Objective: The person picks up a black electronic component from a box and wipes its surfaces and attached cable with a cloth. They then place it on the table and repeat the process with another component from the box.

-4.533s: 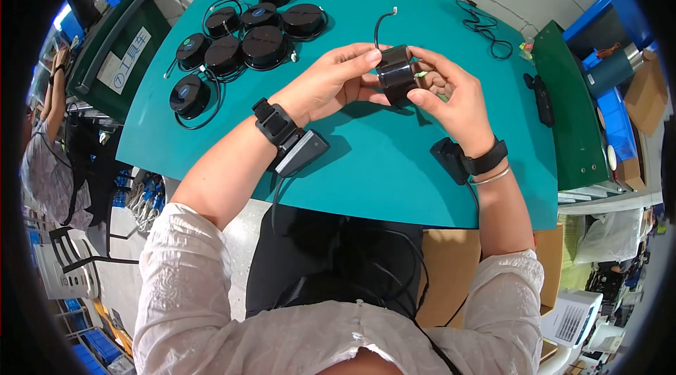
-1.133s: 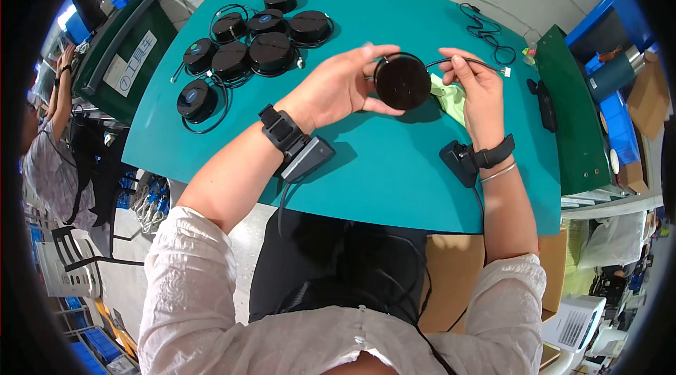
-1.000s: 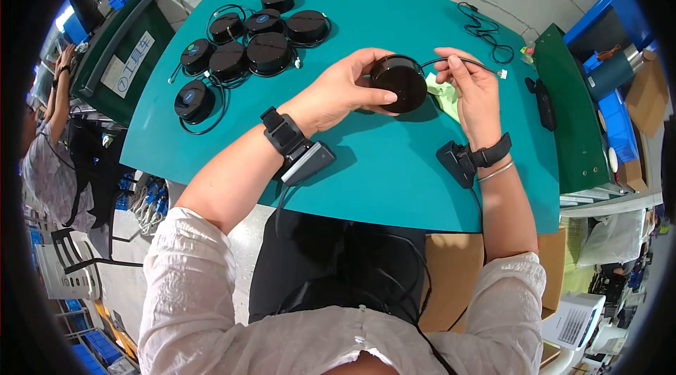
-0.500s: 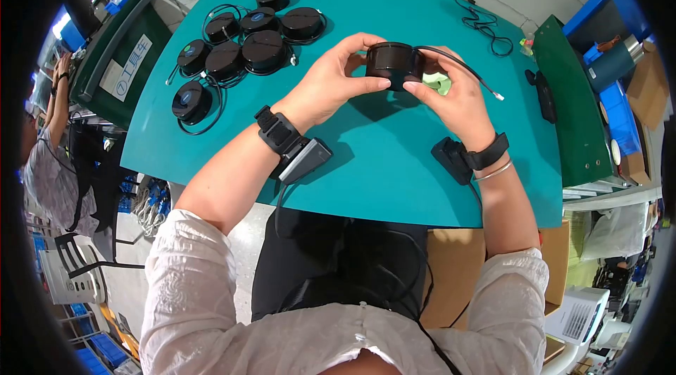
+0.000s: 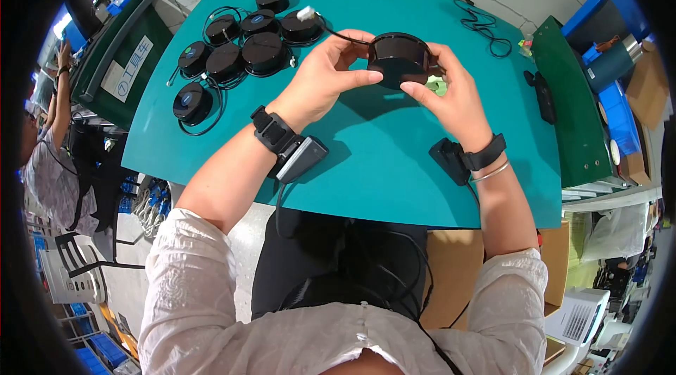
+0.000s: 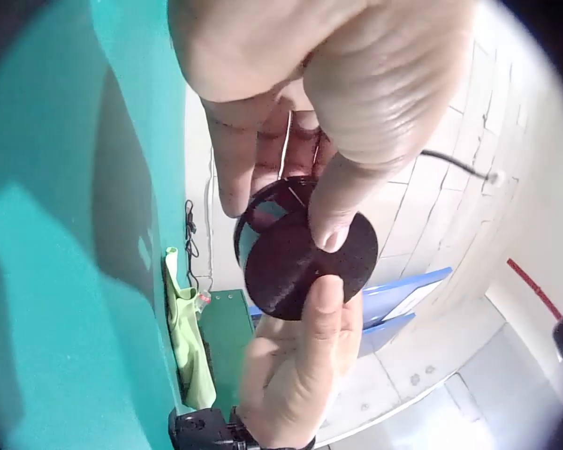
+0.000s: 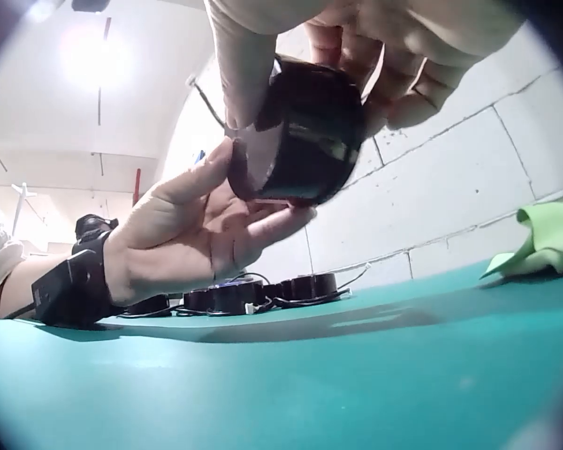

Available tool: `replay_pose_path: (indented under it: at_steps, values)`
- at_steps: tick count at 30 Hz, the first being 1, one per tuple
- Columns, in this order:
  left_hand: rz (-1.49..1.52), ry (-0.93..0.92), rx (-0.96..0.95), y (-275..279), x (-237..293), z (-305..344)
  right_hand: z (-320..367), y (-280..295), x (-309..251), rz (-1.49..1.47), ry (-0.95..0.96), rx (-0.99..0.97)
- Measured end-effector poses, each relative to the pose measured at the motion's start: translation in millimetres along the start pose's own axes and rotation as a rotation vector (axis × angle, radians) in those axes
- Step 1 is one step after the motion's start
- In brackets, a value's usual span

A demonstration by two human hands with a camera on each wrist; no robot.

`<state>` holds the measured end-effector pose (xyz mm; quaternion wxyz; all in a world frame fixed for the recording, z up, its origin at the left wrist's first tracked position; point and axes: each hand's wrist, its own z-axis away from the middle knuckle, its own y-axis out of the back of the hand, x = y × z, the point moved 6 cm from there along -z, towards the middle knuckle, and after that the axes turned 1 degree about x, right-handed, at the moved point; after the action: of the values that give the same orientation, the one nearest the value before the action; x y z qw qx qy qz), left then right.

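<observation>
Both hands hold a glossy black round device (image 5: 398,59), a short cylinder raised over the table. My left hand (image 5: 320,83) grips its left side, thumb on the flat face. On the opposite side my right hand (image 5: 454,93) pinches it, thumb at the lower edge of that face. In the left wrist view both thumbs lie on the dark disc (image 6: 296,272). A black cable leaves the device over the left fingers and ends in a white connector (image 5: 305,14). A light green cloth (image 7: 540,246) lies on the table, mostly hidden by the right hand in the head view.
Several similar black devices (image 5: 265,52) with coiled cables cluster on the green table (image 5: 380,171) at the back left. A loose black cable (image 5: 486,26) lies at the back right. Green cabinets (image 5: 574,107) flank the table. Another person (image 5: 56,164) is at the far left.
The device has been turned between the hands, its cable swinging from the right side to the left. My right hand, which held the cable a second ago, now grips the device's side.
</observation>
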<state>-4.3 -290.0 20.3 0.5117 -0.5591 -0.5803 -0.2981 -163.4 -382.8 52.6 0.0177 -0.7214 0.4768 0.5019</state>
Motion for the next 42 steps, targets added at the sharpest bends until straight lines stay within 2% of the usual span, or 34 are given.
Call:
replay_pose_path:
  at_steps: [4,5,7,8,9,10,12,14,15,17,19,21,24,26,27,29,31,34,36,38,40,42]
  values:
    - [0.027,0.065,-0.041,-3,-2,-2,0,0,9,-0.061,-0.059,-0.016]
    - [0.025,0.066,-0.043,-2,-3,-2,-1,4,5,-0.049,0.003,0.050]
    - [-0.002,-0.042,0.082,9,2,-3,-2,9,2,-0.033,0.064,0.118]
    - [0.000,-0.043,0.082,13,2,-4,-3,14,1,0.085,0.096,0.175]
    - [-0.022,-0.085,0.163,22,6,-7,-3,19,-1,0.202,0.129,0.231]
    - [-0.046,-0.127,0.245,31,10,-7,-4,21,1,0.202,0.129,0.229]
    - [-0.129,-0.172,0.262,35,17,-6,-5,22,1,0.267,0.196,0.235]
    - [-0.514,-0.342,0.194,26,34,-5,-4,21,-2,0.270,0.204,0.210]
    - [-0.515,-0.342,0.194,24,36,-4,-4,19,-6,0.276,0.213,0.184]
    - [-0.763,-0.387,-0.024,-1,35,0,-2,14,-20,0.356,0.289,0.128]
    - [-0.797,-0.375,-0.122,-16,36,3,3,2,-34,0.419,0.424,0.030]
    - [-0.804,-0.333,-0.166,-17,33,5,5,-1,-38,0.428,0.442,0.010]
    - [-0.718,-0.221,-0.168,-12,25,4,5,-1,-35,0.358,0.403,0.005]
    - [-0.301,-0.176,-0.123,-7,15,0,3,0,-32,0.283,0.355,0.011]
    - [-0.300,-0.178,-0.123,-7,15,1,2,-1,-29,0.259,0.300,0.024]
    - [-0.020,-0.050,-0.069,-4,8,2,2,0,-21,0.237,0.243,0.038]
    - [0.071,-0.025,-0.084,0,-1,0,0,-1,-3,-0.033,0.053,-0.006]
    - [0.201,0.046,-0.104,-1,-6,1,0,-1,7,-0.154,0.040,-0.009]
    - [0.244,0.090,-0.112,-5,-4,2,-1,2,4,-0.083,0.099,0.032]
    - [-0.243,-0.121,-0.110,-13,8,3,0,6,-5,-0.009,0.155,0.069]
    - [-0.318,-0.191,-0.093,-18,19,4,1,9,-21,0.216,0.219,0.096]
    - [-0.484,-0.225,-0.072,-18,27,5,1,7,-23,0.259,0.259,0.067]
